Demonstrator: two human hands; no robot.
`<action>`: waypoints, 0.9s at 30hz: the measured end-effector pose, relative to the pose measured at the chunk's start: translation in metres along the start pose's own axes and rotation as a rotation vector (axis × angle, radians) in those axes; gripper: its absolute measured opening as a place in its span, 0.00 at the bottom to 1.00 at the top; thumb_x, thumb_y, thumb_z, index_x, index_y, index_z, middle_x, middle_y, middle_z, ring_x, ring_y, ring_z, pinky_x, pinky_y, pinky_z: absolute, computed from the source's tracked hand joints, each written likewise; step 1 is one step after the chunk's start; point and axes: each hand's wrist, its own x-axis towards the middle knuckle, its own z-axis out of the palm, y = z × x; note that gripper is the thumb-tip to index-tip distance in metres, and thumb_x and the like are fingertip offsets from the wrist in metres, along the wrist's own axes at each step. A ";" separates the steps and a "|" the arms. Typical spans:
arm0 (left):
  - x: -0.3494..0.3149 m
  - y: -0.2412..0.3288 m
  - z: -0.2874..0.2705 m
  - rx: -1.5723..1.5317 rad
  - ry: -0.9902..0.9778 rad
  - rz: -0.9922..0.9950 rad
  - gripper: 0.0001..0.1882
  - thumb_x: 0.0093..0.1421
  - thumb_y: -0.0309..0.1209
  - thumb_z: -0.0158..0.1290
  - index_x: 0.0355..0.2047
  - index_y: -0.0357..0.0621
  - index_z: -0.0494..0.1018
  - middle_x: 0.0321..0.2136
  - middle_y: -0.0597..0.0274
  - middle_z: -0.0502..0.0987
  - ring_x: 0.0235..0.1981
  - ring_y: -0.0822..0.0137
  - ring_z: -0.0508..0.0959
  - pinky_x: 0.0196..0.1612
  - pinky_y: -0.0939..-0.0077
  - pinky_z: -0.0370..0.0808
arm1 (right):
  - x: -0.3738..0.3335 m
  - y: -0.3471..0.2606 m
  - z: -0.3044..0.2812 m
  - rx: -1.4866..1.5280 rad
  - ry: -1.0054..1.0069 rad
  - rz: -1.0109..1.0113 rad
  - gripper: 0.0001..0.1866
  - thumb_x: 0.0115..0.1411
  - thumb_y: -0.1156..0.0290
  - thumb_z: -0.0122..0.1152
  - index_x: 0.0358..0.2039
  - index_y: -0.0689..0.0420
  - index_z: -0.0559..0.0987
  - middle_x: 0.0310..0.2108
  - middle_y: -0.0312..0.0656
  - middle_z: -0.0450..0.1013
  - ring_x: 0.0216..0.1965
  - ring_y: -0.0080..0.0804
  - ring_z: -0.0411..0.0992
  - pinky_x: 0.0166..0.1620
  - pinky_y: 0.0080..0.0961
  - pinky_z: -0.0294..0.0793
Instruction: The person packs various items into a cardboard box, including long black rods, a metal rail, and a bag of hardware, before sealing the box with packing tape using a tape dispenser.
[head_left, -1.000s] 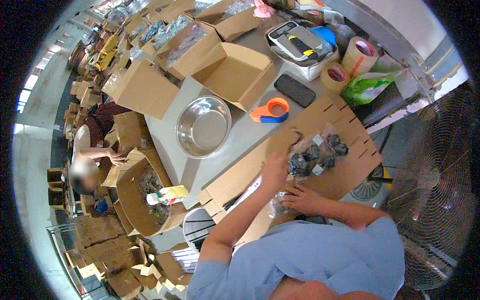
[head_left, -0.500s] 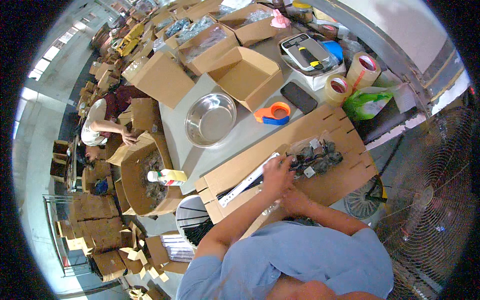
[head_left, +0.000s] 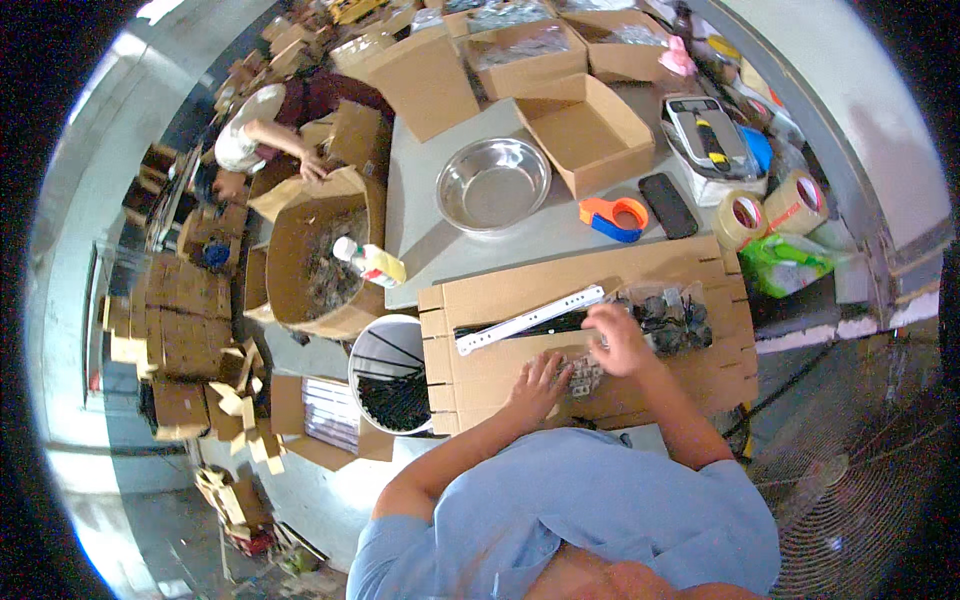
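Note:
On a flat cardboard sheet (head_left: 690, 385) lies a white perforated metal strip (head_left: 530, 320), slanted over a bundle of thin black rods (head_left: 470, 333). A clear plastic bag of black parts (head_left: 675, 318) rests to the right of the strip. My left hand (head_left: 538, 388) lies on the cardboard, fingers spread. Its fingertips reach the edge of a small clear bag of hardware (head_left: 586, 377), whose contents are too small to name. Just right of the strip's end, my right hand (head_left: 620, 342) is loosely bent, thumb and fingers apart, with nothing visible in it.
Beyond the cardboard are a steel bowl (head_left: 494, 186), an open carton (head_left: 585, 130), an orange-and-blue tape dispenser (head_left: 614, 219), a phone (head_left: 668, 206) and tape rolls (head_left: 740, 220). A bottle (head_left: 370, 262) and a bucket of black rods (head_left: 390, 375) stand left. Another person (head_left: 265, 130) bends over cartons.
The view has turned. My left hand has drawn back from the strip and black parts toward me. My right hand has moved forward, up to the strip's right end.

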 end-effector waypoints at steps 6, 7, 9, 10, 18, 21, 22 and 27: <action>0.013 0.025 -0.014 0.061 -0.249 0.012 0.33 0.58 0.33 0.44 0.63 0.64 0.47 0.58 0.46 0.54 0.56 0.32 0.57 0.47 0.37 0.66 | 0.060 0.065 0.004 -0.208 -0.033 0.096 0.18 0.47 0.69 0.60 0.40 0.60 0.71 0.41 0.52 0.68 0.48 0.51 0.63 0.51 0.42 0.62; 0.014 0.028 -0.008 0.058 -0.237 -0.006 0.33 0.58 0.33 0.44 0.63 0.64 0.47 0.58 0.46 0.54 0.56 0.32 0.57 0.47 0.37 0.66 | 0.069 0.072 0.005 -0.249 -0.089 0.118 0.21 0.48 0.67 0.61 0.43 0.60 0.71 0.44 0.53 0.67 0.50 0.50 0.62 0.54 0.42 0.61; 0.017 0.030 -0.001 0.028 -0.166 -0.001 0.37 0.57 0.32 0.46 0.64 0.68 0.44 0.59 0.46 0.52 0.57 0.31 0.54 0.46 0.32 0.64 | 0.084 0.080 0.012 -0.323 -0.143 0.105 0.25 0.49 0.62 0.60 0.46 0.61 0.70 0.48 0.53 0.66 0.52 0.50 0.61 0.56 0.41 0.60; 0.020 0.032 -0.004 0.030 -0.158 -0.013 0.37 0.57 0.32 0.46 0.64 0.68 0.44 0.59 0.46 0.52 0.57 0.31 0.54 0.46 0.32 0.64 | 0.090 0.084 0.015 -0.398 -0.184 0.112 0.29 0.50 0.58 0.60 0.49 0.61 0.68 0.52 0.53 0.64 0.55 0.50 0.60 0.58 0.41 0.58; 0.051 0.001 -0.024 -0.316 -0.464 0.108 0.42 0.46 0.28 0.56 0.61 0.60 0.50 0.52 0.46 0.63 0.50 0.42 0.67 0.48 0.48 0.68 | 0.096 0.083 0.021 -0.376 -0.340 0.229 0.37 0.50 0.47 0.58 0.52 0.63 0.66 0.54 0.59 0.61 0.54 0.55 0.60 0.57 0.44 0.57; 0.075 -0.033 -0.074 -0.579 -0.443 0.100 0.31 0.44 0.28 0.52 0.52 0.47 0.62 0.42 0.47 0.73 0.43 0.52 0.73 0.45 0.60 0.70 | 0.088 0.063 0.007 -0.413 -0.257 0.119 0.37 0.49 0.48 0.59 0.52 0.63 0.65 0.53 0.57 0.60 0.54 0.54 0.59 0.57 0.44 0.57; 0.078 -0.041 -0.074 -0.637 -0.433 0.069 0.28 0.44 0.28 0.51 0.49 0.44 0.64 0.40 0.47 0.73 0.42 0.52 0.73 0.44 0.59 0.70 | 0.090 0.049 -0.002 -0.443 -0.312 0.135 0.36 0.50 0.50 0.59 0.54 0.59 0.64 0.54 0.52 0.60 0.55 0.50 0.58 0.57 0.43 0.56; 0.092 -0.031 -0.085 -0.567 -0.663 -0.059 0.27 0.45 0.32 0.54 0.48 0.43 0.64 0.38 0.48 0.74 0.39 0.53 0.74 0.41 0.60 0.69 | 0.084 0.053 -0.006 -0.538 -0.422 0.163 0.40 0.50 0.50 0.58 0.58 0.59 0.59 0.57 0.52 0.57 0.58 0.49 0.56 0.59 0.42 0.55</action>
